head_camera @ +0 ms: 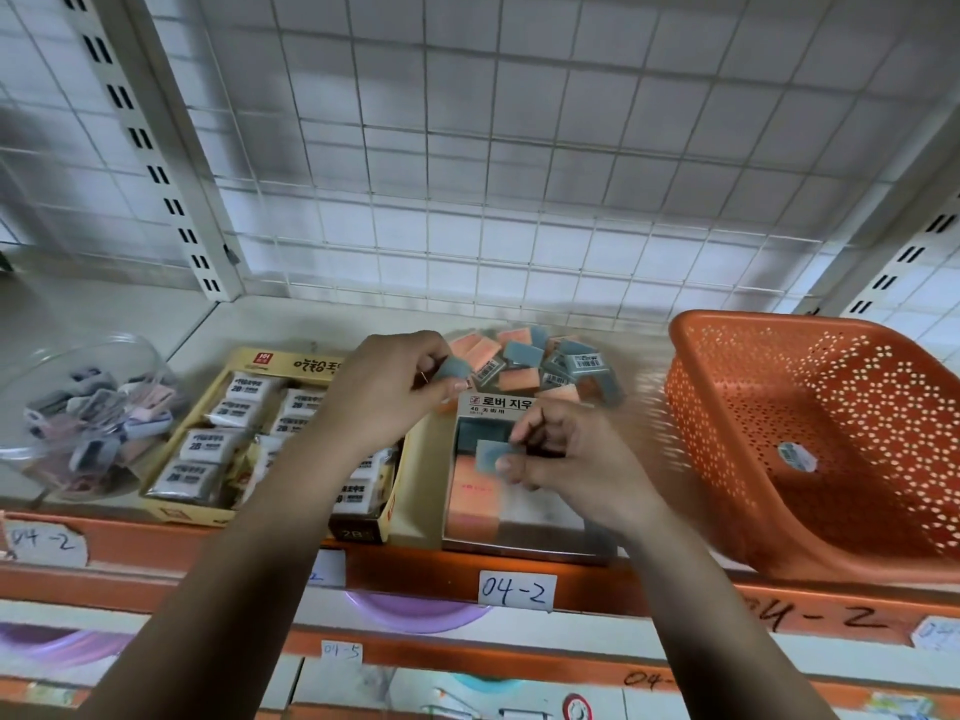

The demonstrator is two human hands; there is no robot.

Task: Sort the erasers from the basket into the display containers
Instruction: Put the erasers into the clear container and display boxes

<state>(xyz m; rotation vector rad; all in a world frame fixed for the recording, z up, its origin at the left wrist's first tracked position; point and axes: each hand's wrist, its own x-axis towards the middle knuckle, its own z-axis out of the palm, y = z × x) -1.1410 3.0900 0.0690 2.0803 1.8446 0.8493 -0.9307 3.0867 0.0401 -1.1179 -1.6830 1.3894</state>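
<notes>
- On the shelf's middle, the right hand (563, 462) pinches a flat grey-blue rectangular eraser (491, 453) just above the printed-label display box (545, 532), seemingly to slot it beside those already stacked.
- The left hand (384, 392) pinches a second grey-blue eraser (451, 367), probably queued next.
- Loose pink and grey erasers (540, 363) are heaped behind the box; the orange perforated plastic basket (727, 407) looks nearly emptied.

A single view is supplied, taken from a wide-angle camera worn on the head. The shelf (291, 324) is looked at from above and close in, forward and downward. The left hand (384, 392) and right hand (566, 459) are framed near the centre, with both forearms entering from the bottom edge. The wire grid (519, 148) behind is bowed by the lens.
</notes>
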